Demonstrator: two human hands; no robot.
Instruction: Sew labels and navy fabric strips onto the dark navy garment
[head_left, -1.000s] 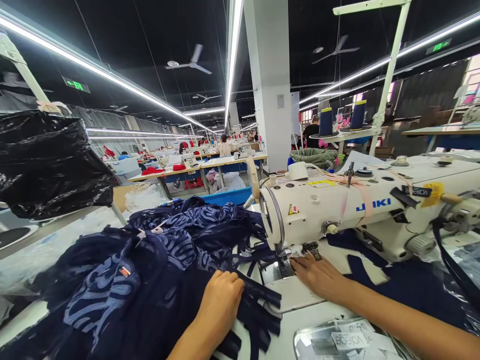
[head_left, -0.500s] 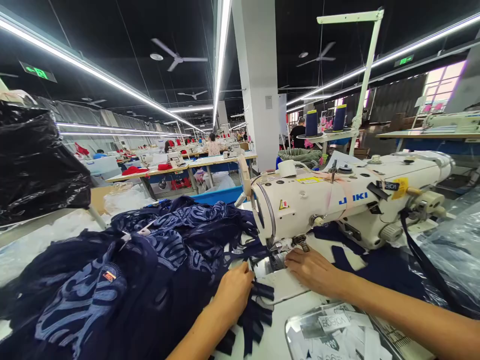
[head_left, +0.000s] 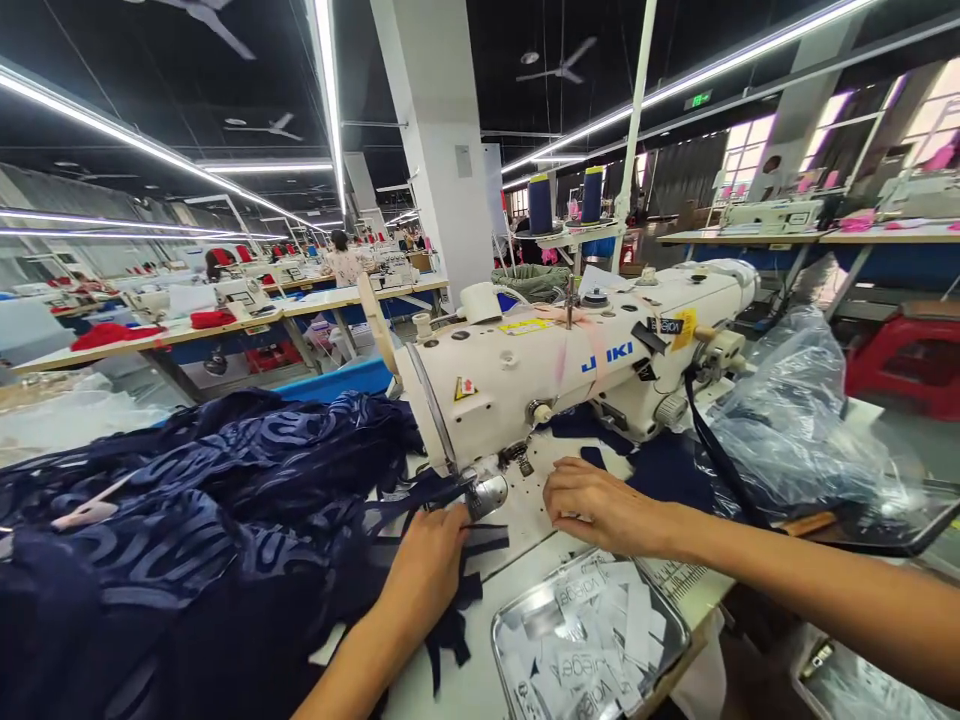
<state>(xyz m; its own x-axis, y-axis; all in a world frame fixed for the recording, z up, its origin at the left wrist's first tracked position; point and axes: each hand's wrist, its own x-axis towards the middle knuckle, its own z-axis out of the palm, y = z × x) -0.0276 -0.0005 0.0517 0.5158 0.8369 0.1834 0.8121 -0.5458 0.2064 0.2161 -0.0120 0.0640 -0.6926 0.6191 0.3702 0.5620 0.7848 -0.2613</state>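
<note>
A white JUKI sewing machine (head_left: 517, 370) stands across the table, its needle area low at its left end. My left hand (head_left: 431, 550) is closed on a navy strap (head_left: 439, 492) beside the metal needle plate (head_left: 487, 494); its fingertips are partly hidden. To the right of the needle plate, my right hand (head_left: 589, 505) hovers over the white machine bed with fingers loosely bent and apart, and no object shows in it. A heap of navy garments (head_left: 225, 520) with lighter swirl patterns lies left of my left hand. Loose navy strap ends (head_left: 454, 635) hang below that wrist.
A metal tray (head_left: 499, 640) of white printed labels sits at the front edge. Clear plastic bags (head_left: 795, 420) lie to the right. Navy thread cones (head_left: 540, 205) stand behind the machine. Small white scissors (head_left: 86, 515) rest on the garments. A person (head_left: 341, 258) sits farther back.
My right hand has drawn back from the presser foot toward the right. My left hand stays by the needle plate on the strap. The view has turned right.
</note>
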